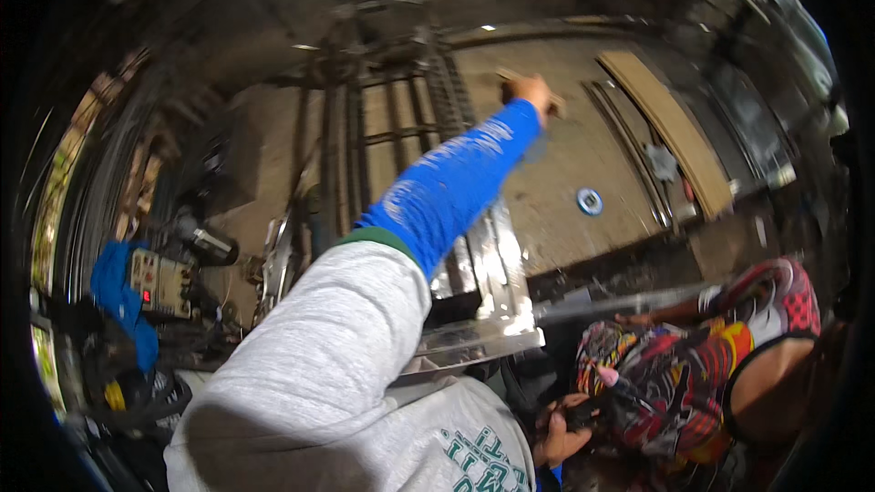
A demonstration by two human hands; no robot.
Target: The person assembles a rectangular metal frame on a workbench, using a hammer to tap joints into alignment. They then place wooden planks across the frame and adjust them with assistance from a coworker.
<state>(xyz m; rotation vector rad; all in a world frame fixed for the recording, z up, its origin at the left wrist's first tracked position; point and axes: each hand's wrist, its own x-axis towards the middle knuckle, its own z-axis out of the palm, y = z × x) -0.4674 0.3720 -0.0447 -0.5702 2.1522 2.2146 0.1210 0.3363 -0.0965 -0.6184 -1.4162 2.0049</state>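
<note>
A brown strip lies across the left hand, to the right of the metal frame. Its ends show on both sides of the fist, which appears clenched around it; its long axis runs crosswise to the forearm. The right hand, far nearer the body beyond the frame's near right corner, grasps a black object. Right of the frame are a tape roll, a board and a co-worker.

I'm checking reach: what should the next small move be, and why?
Perhaps ease the left hand back toward the metal frame: its blue sleeve reaches far across, and the hand is out over the tan surface, at a light-brown piece.
</note>
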